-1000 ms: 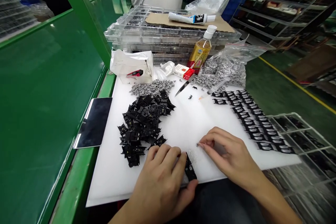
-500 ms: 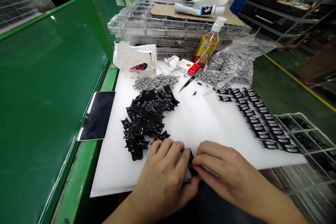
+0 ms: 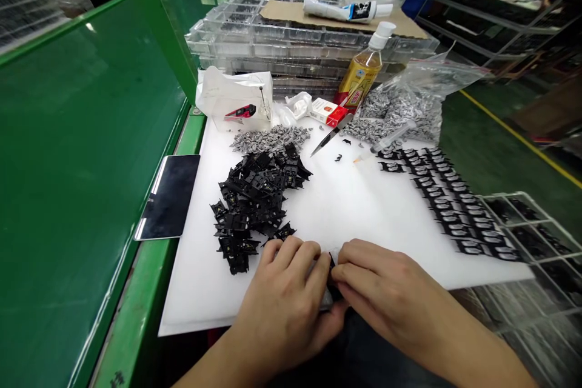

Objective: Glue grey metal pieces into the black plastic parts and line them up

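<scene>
Left grip (image 3: pixel 286 297): closed, fingers curled over a black part (image 3: pixel 331 285), thumb beneath it. Right grip (image 3: pixel 386 297): closed, fingertips pinched on the same part from the 3 o'clock side. Both meet at the near edge of the white board (image 3: pixel 345 212), at 6 o'clock on the surface.

- Black pile (image 3: pixel 257 200): loose parts, 10 o'clock from the grips, near the left fingers.
- Grey pile (image 3: pixel 270 138): small pieces, just beyond the black pile, touching it.
- Rows (image 3: pixel 450 200): black parts laid in lines, 2 o'clock, well apart from the grips.
- Clear tray (image 3: pixel 536 230): 3 o'clock, at the board's right edge.
- Blade (image 3: pixel 328 136) and syringe (image 3: pixel 386 140): 12 to 1 o'clock, flat on the board.
- Bag (image 3: pixel 404 106): grey pieces, 1 o'clock.
- Bottle (image 3: pixel 361 73): upright, beside the bag.
- Phone (image 3: pixel 169 196): screen dark, 9 o'clock, off the board's left edge.
- Tray stack (image 3: pixel 282 42): 12 o'clock, far side, carrying cardboard (image 3: pixel 291 12) and a tube (image 3: pixel 345 11).
</scene>
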### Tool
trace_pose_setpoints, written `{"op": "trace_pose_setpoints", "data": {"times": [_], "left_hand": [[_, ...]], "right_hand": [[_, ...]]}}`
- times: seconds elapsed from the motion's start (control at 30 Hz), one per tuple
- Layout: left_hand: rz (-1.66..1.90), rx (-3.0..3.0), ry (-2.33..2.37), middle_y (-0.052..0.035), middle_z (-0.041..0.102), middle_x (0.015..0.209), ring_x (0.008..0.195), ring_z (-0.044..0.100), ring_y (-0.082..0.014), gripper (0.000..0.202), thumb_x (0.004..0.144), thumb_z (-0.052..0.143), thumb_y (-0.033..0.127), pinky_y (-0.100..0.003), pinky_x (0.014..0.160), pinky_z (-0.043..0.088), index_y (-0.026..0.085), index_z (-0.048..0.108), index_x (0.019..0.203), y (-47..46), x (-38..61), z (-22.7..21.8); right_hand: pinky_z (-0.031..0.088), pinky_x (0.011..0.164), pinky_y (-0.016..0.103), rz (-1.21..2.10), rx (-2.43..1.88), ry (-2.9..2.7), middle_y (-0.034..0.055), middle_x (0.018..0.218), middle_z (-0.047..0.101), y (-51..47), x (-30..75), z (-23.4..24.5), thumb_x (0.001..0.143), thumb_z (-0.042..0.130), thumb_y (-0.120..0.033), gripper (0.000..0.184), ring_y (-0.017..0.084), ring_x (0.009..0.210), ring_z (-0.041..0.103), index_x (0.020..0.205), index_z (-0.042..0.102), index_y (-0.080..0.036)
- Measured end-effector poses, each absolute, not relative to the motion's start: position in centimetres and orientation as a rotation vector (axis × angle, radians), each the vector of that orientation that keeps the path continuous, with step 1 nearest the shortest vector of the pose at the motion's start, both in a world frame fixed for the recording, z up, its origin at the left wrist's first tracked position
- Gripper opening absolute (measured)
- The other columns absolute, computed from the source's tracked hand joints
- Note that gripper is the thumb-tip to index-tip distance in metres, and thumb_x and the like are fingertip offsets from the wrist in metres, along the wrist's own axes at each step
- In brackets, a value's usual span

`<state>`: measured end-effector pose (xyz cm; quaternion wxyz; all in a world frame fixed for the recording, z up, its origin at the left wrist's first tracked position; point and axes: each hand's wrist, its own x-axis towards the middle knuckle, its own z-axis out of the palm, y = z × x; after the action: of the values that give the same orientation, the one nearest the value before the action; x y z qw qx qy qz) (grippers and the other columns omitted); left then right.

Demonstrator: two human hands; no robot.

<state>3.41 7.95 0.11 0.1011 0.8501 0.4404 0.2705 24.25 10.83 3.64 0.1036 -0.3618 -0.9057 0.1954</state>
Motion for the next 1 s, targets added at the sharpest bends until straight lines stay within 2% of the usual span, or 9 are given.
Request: {"op": "trace_pose_setpoints", "data": {"times": [0.1, 0.2, 0.37, 0.53, 0.63, 0.73, 0.9, 1.0], "left_hand": [[0.798, 2.507, 1.309, -0.0084, 0.068, 0.112, 0.1, 0.055, -0.0275, 0.034, 0.097, 0.065, 0.037, -0.046, 0.084, 0.039, 0.014, 0.066, 0.121, 8.0, 3.5, 0.2], [0.787, 2.516, 1.309, -0.0089, 0.069, 0.113, 0.099, 0.055, -0.0277, 0.034, 0.096, 0.065, 0.036, -0.047, 0.084, 0.04, 0.014, 0.066, 0.122, 8.0, 3.5, 0.3], [0.795, 2.505, 1.296, -0.0107, 0.07, 0.116, 0.103, 0.057, -0.0286, 0.039, 0.098, 0.062, 0.034, -0.048, 0.087, 0.042, 0.013, 0.064, 0.131, 7.9, 3.3, 0.4], [0.781, 2.476, 1.176, -0.0116, 0.07, 0.13, 0.109, 0.058, -0.0274, 0.054, 0.099, 0.058, 0.022, -0.049, 0.093, 0.044, 0.01, 0.051, 0.151, 7.9, 3.0, 0.6], [0.857, 2.451, 1.176, -0.0122, 0.07, 0.126, 0.107, 0.058, -0.0262, 0.045, 0.097, 0.059, 0.013, -0.046, 0.093, 0.044, 0.009, 0.057, 0.142, 7.9, 3.0, 0.5], [0.924, 2.477, 1.171, -0.0102, 0.071, 0.111, 0.098, 0.058, -0.0237, 0.027, 0.095, 0.063, 0.01, -0.044, 0.088, 0.045, 0.012, 0.066, 0.122, 7.9, 3.0, 0.2], [0.94, 2.572, 1.159, -0.0093, 0.072, 0.106, 0.095, 0.061, -0.0223, 0.024, 0.096, 0.066, 0.008, -0.041, 0.084, 0.048, 0.012, 0.068, 0.12, 7.9, 3.2, -0.2], [0.943, 2.562, 1.161, -0.0093, 0.071, 0.105, 0.095, 0.061, -0.0222, 0.024, 0.095, 0.066, 0.007, -0.042, 0.085, 0.049, 0.012, 0.069, 0.119, 8.0, 3.3, -0.1]], "right_hand": [[0.041, 0.06, 0.035, 0.473, -1.009, -2.69, 0.0016, 0.088, 0.061, 10.8, 24.0, 3.6, 0.099, 0.058, -0.004, 0.021, 0.019, 0.075, 0.058, 0.088, 0.059, -0.023], [0.046, 0.061, 0.035, 0.461, -1.029, -2.684, 0.003, 0.091, 0.063, 10.4, 24.0, 3.5, 0.1, 0.056, -0.005, 0.019, 0.02, 0.076, 0.06, 0.093, 0.062, -0.022], [0.06, 0.079, 0.035, 0.558, -1.032, -2.45, 0.0074, 0.105, 0.068, 9.7, 25.1, 3.1, 0.102, 0.057, -0.009, 0.024, 0.023, 0.094, 0.069, 0.119, 0.066, -0.023], [0.061, 0.099, 0.039, 0.535, -1.077, -2.216, 0.0114, 0.126, 0.069, 10.6, 26.9, 2.3, 0.099, 0.065, -0.014, 0.04, 0.027, 0.119, 0.068, 0.137, 0.063, -0.026], [0.056, 0.112, 0.047, 0.589, -0.97, -2.368, 0.0127, 0.138, 0.069, 11.7, 27.5, 1.7, 0.1, 0.062, -0.012, 0.048, 0.028, 0.132, 0.063, 0.147, 0.057, -0.023], [0.059, 0.109, 0.048, 0.563, -0.857, -2.449, 0.0116, 0.13, 0.074, 12.3, 27.7, 1.0, 0.1, 0.062, -0.011, 0.047, 0.026, 0.125, 0.068, 0.146, 0.058, -0.021], [0.061, 0.11, 0.048, 0.401, -0.791, -2.426, 0.0118, 0.133, 0.077, 12.2, 28.0, 0.1, 0.098, 0.066, -0.007, 0.051, 0.026, 0.128, 0.07, 0.147, 0.06, -0.021], [0.059, 0.114, 0.05, 0.273, -0.776, -2.475, 0.0122, 0.135, 0.077, 11.9, 28.1, -0.1, 0.098, 0.067, -0.008, 0.042, 0.027, 0.131, 0.069, 0.139, 0.067, -0.019]]}}
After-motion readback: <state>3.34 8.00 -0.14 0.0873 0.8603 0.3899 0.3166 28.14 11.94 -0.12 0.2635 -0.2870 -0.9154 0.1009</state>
